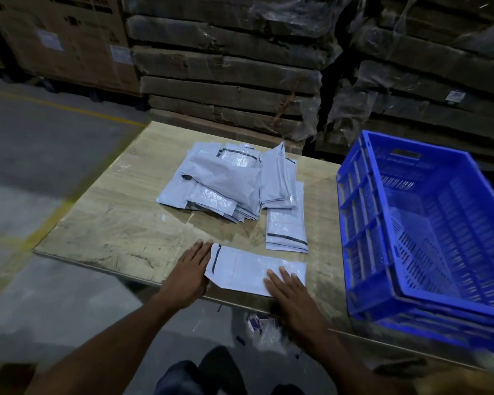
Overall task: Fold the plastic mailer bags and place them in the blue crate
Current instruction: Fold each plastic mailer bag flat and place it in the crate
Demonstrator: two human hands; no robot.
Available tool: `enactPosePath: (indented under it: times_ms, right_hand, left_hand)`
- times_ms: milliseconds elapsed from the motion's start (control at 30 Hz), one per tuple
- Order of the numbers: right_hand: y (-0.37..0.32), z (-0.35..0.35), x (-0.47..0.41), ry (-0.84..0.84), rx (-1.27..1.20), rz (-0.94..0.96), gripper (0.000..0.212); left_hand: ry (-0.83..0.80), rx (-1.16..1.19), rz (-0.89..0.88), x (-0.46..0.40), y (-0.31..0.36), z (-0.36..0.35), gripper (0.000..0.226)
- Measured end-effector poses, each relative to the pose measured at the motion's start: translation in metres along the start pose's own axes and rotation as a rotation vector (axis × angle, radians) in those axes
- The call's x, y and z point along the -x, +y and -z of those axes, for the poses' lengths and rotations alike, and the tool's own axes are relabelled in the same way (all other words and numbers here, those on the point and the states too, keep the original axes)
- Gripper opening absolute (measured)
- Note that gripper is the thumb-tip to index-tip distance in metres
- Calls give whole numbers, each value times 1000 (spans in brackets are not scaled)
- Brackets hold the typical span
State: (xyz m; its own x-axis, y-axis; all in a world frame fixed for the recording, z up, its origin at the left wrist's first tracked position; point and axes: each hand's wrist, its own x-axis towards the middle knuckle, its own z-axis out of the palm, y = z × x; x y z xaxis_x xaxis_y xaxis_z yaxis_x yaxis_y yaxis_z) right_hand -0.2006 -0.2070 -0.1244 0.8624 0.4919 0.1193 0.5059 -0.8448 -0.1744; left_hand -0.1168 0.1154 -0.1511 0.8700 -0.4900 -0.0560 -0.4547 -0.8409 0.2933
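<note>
A grey plastic mailer bag (246, 270) lies flat near the front edge of the wooden table (111, 223), folded into a long strip. My left hand (190, 273) rests flat beside the bag's left end, fingers straight. My right hand (290, 286) presses flat on the bag's right part. Behind it sits a loose pile of mailer bags (226, 183), with a small stack of folded mailers (286, 230) to its right. The blue crate (428, 232) stands on the table's right side; a pale bag lies on its floor.
Stacks of shrink-wrapped flat cardboard (228, 72) rise behind the table. Grey concrete floor with yellow lines (40, 155) lies to the left. Scraps of plastic (264, 329) lie on the floor under the table edge, near my dark shoes (208, 369).
</note>
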Motion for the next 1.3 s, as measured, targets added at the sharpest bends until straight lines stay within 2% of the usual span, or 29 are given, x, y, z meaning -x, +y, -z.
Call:
enactPosePath:
  times_ms: [67, 100, 167, 200, 300, 400, 500, 533, 667, 1033, 1300]
  right_hand:
    - [4, 0, -1, -42, 16, 21, 70]
    - [6, 2, -2, -62, 22, 39, 67]
    - [6, 5, -3, -99, 14, 53, 64]
    - [4, 7, -3, -94, 11, 48, 61]
    - [-6, 7, -11, -11, -60, -70, 51]
    - [-12, 2, -35, 62, -88, -193, 46]
    - [-13, -9, -48, 13, -84, -250, 56]
    - [-13, -14, -47, -11, -66, -257, 59]
    - [-15, -21, -43, -71, 34, -284, 61]
    - [-15, -15, -36, -105, 82, -455, 58]
    - [-6, -8, -29, -175, 49, -514, 88]
  left_hand:
    - [-26, 73, 15, 4, -5, 11, 97]
    - [-6, 106, 38, 6, -3, 17, 87]
    - [201, 126, 78, 4, 3, 26, 52]
    - [293, 109, 109, 0, 8, 30, 43]
    - [366, 75, 46, -17, 41, 31, 38]
    - [293, 19, -128, -35, 92, 22, 42]
    - [24, -24, -71, -41, 116, -4, 72]
    - [4, -48, -44, -40, 116, -12, 75]
    - [104, -167, -22, -31, 111, -32, 61]
    - [74, -166, -21, -29, 107, -22, 61]
    - [27, -181, 33, -12, 70, -14, 70]
